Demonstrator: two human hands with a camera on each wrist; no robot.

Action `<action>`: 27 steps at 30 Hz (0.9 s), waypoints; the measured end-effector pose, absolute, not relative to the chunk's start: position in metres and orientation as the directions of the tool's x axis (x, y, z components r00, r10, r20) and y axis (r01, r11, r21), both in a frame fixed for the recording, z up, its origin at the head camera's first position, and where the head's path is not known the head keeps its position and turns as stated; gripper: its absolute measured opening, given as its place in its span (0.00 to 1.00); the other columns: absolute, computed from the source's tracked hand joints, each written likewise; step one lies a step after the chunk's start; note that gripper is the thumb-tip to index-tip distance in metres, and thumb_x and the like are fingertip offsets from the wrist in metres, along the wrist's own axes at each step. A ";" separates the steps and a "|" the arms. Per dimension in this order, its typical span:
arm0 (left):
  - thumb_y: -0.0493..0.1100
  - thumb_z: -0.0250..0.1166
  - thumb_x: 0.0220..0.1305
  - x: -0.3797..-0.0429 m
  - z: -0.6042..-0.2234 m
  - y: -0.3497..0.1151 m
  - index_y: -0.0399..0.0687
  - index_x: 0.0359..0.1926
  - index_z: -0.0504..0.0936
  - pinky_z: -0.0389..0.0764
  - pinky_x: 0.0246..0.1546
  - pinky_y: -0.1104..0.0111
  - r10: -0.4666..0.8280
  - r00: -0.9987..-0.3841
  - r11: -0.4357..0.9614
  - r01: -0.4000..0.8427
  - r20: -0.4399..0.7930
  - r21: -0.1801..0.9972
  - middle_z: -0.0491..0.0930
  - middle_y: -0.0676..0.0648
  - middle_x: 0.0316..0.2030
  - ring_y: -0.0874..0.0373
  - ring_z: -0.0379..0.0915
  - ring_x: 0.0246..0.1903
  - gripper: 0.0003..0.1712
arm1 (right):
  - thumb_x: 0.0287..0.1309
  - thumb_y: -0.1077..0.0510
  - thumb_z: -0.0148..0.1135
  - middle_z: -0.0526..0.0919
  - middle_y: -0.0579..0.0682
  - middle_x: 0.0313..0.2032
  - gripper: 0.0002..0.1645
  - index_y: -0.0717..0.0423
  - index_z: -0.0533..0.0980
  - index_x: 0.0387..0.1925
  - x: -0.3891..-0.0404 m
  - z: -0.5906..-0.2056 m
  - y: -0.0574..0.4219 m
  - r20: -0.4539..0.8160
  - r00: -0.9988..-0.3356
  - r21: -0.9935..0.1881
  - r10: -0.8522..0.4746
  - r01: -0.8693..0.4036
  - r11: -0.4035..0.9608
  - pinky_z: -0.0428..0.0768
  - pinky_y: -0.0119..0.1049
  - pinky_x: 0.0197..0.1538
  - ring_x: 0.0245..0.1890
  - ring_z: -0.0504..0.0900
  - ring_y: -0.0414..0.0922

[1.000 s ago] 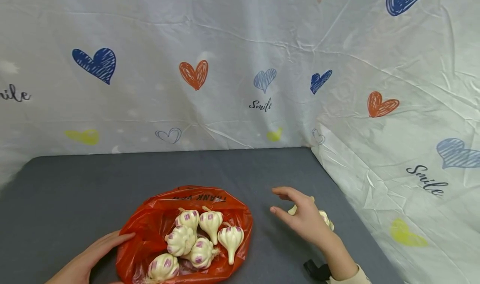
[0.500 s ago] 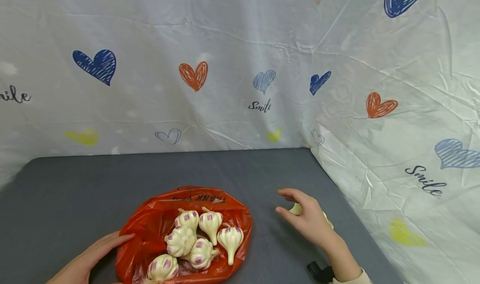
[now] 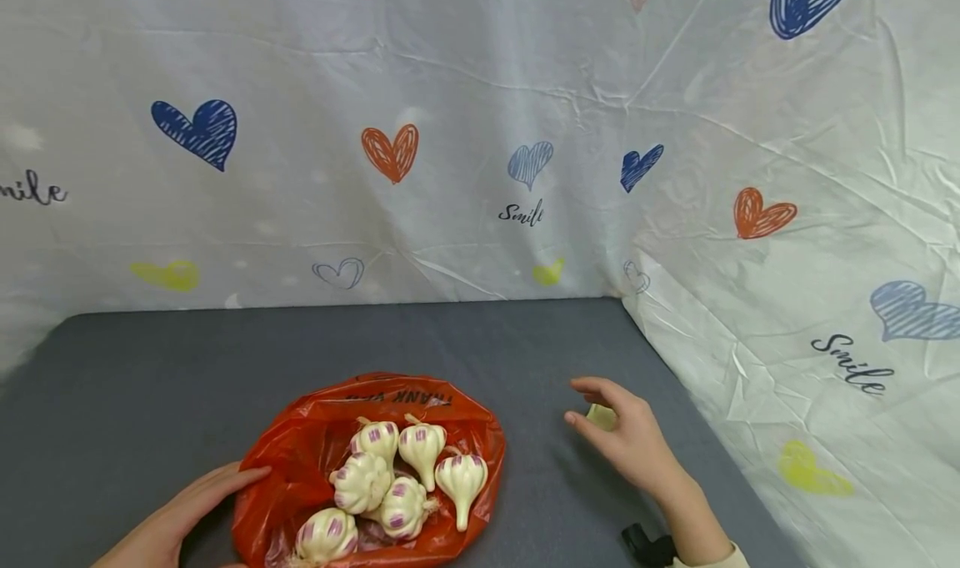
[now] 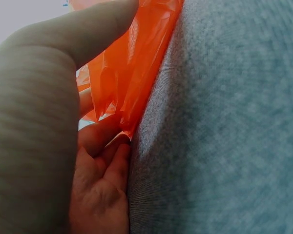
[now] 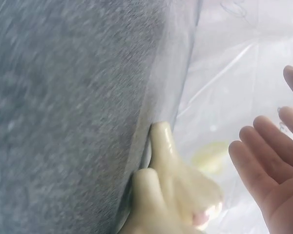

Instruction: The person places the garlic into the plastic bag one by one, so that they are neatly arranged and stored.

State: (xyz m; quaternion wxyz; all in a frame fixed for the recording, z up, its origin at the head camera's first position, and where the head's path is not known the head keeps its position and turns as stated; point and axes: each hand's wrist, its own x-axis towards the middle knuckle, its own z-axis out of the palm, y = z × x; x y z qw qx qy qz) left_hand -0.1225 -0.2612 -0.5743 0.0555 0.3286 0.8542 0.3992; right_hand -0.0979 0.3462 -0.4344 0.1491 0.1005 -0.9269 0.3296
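Observation:
A red plastic bag [image 3: 277, 468] with dark lettering lies spread wide on the grey table, several garlic bulbs [image 3: 360, 480] inside it. At its left side my left hand [image 3: 183, 505] holds the bag, one finger stretched along the outside. In the left wrist view bent fingers [image 4: 105, 136] meet the bag's orange film [image 4: 117, 73]. To the right of the bag my right hand [image 3: 630, 434] hovers with fingers and thumb apart. Behind it shows part of a garlic bulb [image 3: 602, 416]. The right wrist view has two bulbs, a nearer garlic [image 5: 149, 195] and a farther garlic [image 5: 180, 170], apart from the fingers.
A grey cloth covers the table [image 3: 150, 384]. White sheeting [image 3: 450, 67] with printed hearts rises behind it, and more sheeting [image 3: 787, 301] borders its right edge. A black device [image 3: 648, 545] sits at my right wrist.
My right hand has drifted to the right, away from the bag, and now hides most of the garlic behind it. The left hand and the bag have stayed in place.

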 end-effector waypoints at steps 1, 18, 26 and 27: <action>0.40 0.83 0.59 -0.122 -0.574 -0.261 0.65 0.85 0.63 0.81 0.46 0.64 0.605 -0.779 0.465 0.513 0.164 0.722 0.63 0.60 0.79 0.78 0.58 0.70 0.58 | 0.65 0.54 0.81 0.89 0.45 0.58 0.25 0.48 0.84 0.62 -0.098 -0.435 0.347 0.343 -0.936 -0.581 -0.082 -0.280 0.765 0.83 0.60 0.59 0.57 0.88 0.57; 0.45 0.82 0.63 -0.119 -0.567 -0.258 0.70 0.84 0.65 0.82 0.47 0.64 0.573 -0.813 0.512 0.453 0.102 0.730 0.64 0.59 0.79 0.80 0.58 0.68 0.54 | 0.69 0.53 0.78 0.89 0.48 0.57 0.23 0.53 0.84 0.62 -0.097 -0.436 0.365 0.317 -0.948 -0.590 -0.002 -0.198 0.782 0.85 0.57 0.57 0.56 0.88 0.58; 0.44 0.83 0.62 -0.118 -0.568 -0.257 0.67 0.84 0.65 0.82 0.48 0.65 0.579 -0.803 0.488 0.480 0.140 0.729 0.65 0.58 0.79 0.79 0.59 0.68 0.55 | 0.72 0.53 0.76 0.89 0.51 0.59 0.22 0.53 0.84 0.63 -0.098 -0.438 0.376 0.328 -0.944 -0.580 0.024 -0.181 0.794 0.83 0.56 0.60 0.60 0.86 0.57; 0.44 0.83 0.62 -0.118 -0.567 -0.257 0.67 0.84 0.65 0.82 0.48 0.65 0.577 -0.805 0.492 0.476 0.137 0.729 0.65 0.58 0.79 0.80 0.59 0.68 0.54 | 0.72 0.53 0.75 0.89 0.51 0.59 0.22 0.53 0.84 0.63 -0.098 -0.438 0.377 0.326 -0.945 -0.583 0.031 -0.175 0.793 0.82 0.57 0.61 0.60 0.86 0.57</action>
